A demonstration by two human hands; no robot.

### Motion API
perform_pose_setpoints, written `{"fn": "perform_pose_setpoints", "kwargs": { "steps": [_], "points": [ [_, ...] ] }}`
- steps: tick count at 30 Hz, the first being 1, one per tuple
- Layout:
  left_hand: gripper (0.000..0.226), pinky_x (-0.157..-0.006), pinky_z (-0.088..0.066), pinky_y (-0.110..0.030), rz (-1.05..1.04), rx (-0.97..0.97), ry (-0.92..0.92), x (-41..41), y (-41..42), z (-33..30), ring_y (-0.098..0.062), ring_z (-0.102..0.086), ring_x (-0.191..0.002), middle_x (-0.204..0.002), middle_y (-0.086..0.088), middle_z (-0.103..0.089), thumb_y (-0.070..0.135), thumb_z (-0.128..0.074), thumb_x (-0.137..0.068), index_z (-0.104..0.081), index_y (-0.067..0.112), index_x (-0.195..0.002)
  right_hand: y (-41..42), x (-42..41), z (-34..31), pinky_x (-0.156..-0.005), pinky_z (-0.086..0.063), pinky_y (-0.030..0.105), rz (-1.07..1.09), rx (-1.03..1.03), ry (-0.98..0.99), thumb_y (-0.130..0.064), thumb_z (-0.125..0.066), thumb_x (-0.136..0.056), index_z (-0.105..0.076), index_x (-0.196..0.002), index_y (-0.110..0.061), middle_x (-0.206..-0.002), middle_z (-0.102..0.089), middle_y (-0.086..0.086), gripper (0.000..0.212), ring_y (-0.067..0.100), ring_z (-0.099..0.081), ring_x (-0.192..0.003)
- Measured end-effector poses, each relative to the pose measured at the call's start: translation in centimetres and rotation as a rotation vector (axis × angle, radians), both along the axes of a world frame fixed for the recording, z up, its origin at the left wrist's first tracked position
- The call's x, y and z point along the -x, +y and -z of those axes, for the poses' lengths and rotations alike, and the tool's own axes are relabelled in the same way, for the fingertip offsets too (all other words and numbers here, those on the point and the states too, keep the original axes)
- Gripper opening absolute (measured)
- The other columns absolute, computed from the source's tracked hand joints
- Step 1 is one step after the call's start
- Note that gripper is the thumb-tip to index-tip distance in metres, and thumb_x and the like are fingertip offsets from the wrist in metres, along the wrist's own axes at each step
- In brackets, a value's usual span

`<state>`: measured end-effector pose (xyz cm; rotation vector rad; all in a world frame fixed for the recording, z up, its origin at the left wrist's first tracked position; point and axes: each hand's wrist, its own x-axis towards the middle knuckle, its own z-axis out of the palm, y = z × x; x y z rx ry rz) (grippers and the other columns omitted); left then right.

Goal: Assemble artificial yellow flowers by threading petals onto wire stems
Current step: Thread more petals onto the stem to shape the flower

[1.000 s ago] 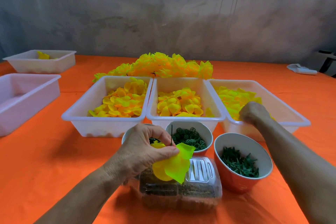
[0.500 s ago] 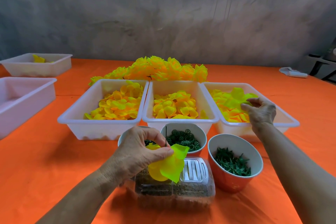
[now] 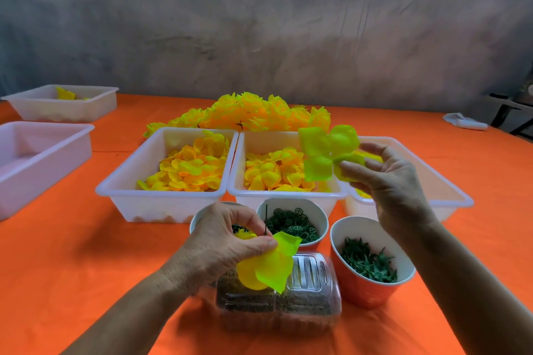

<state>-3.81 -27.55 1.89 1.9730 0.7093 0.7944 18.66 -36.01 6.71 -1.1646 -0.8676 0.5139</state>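
The left hand (image 3: 227,242), near the front edge of the tabletop (image 3: 72,253), pinches a partly built flower (image 3: 268,265) between thumb and curled fingers, with the thin wire stem (image 3: 265,220) standing upright above the grip. The right hand (image 3: 386,179), raised over the right tray (image 3: 450,193), holds a four-lobed petal piece (image 3: 326,153) by one lobe between thumb and fingertips. Likely faults: the limp petal folds and its small centre hole misses the wire tip; a loosened left pinch lets threaded petals slide down; a low approach may knock the cups (image 3: 369,291).
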Motion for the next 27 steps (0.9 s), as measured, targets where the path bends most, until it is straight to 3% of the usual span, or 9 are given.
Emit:
{"fn": "perform_pose_setpoints", "kwargs": {
  "steps": [3,9,14,19,23,27],
  "points": [
    [0.014,-0.086,-0.05,-0.045,0.006,-0.012,0.006,0.0,0.0,-0.1,-0.018,-0.065,-0.086,-0.078,0.002,-0.07,0.02,-0.085,-0.065,-0.071,0.022,-0.063,-0.3,2.6,-0.2,-0.055,-0.047,0.016,-0.089,0.073,0.087,-0.015,-0.072,-0.055,-0.057,-0.099,-0.018,-0.078,-0.074,-0.005,0.047,0.006,-0.068,-0.068],
    [0.014,-0.085,-0.049,-0.045,0.012,-0.029,-0.009,0.0,0.0,0.0,-0.023,-0.064,-0.088,-0.08,-0.002,-0.068,0.029,-0.084,-0.06,-0.072,0.021,-0.065,-0.1,5.1,0.0,-0.065,-0.042,0.025,-0.127,0.143,0.145,-0.01,-0.07,-0.054,-0.062,-0.087,-0.016,-0.073,-0.073,-0.007,0.035,0.006,-0.066,-0.064],
    [0.012,-0.087,-0.049,-0.046,0.005,-0.002,-0.004,0.0,0.1,0.2,-0.02,-0.064,-0.09,-0.082,0.0,-0.069,0.02,-0.085,-0.065,-0.073,0.021,-0.066,0.3,5.9,0.5,-0.065,-0.042,0.026,-0.167,0.156,0.143,-0.005,-0.07,-0.062,-0.065,-0.079,-0.017,-0.069,-0.072,-0.008,0.022,0.007,-0.064,-0.062],
    [0.014,-0.087,-0.049,-0.045,-0.001,-0.001,-0.012,-0.1,0.1,0.3,-0.021,-0.064,-0.089,-0.083,-0.002,-0.069,0.025,-0.085,-0.063,-0.073,0.019,-0.067,0.5,5.7,1.2,-0.059,-0.045,0.023,-0.197,0.157,0.185,-0.011,-0.07,-0.058,-0.064,-0.086,-0.018,-0.073,-0.072,-0.006,0.03,0.007,-0.067,-0.065],
    [0.013,-0.088,-0.048,-0.047,0.009,0.015,-0.015,-0.1,0.2,0.4,-0.022,-0.063,-0.09,-0.083,-0.002,-0.068,0.022,-0.085,-0.064,-0.073,0.02,-0.067,1.0,5.2,1.5,-0.059,-0.044,0.025,-0.226,0.16,0.303,0.003,-0.063,-0.076,-0.062,-0.089,-0.018,-0.068,-0.071,-0.003,0.025,0.008,-0.066,-0.058],
    [0.015,-0.088,-0.048,-0.048,0.018,0.02,-0.029,-0.1,0.1,0.4,-0.022,-0.063,-0.089,-0.082,-0.002,-0.067,0.03,-0.083,-0.061,-0.072,0.021,-0.065,1.1,4.7,1.3,-0.056,-0.049,0.025,-0.279,0.106,0.429,0.006,-0.057,-0.078,-0.059,-0.1,-0.02,-0.073,-0.071,0.002,0.034,0.015,-0.065,-0.064]
  ]
}}
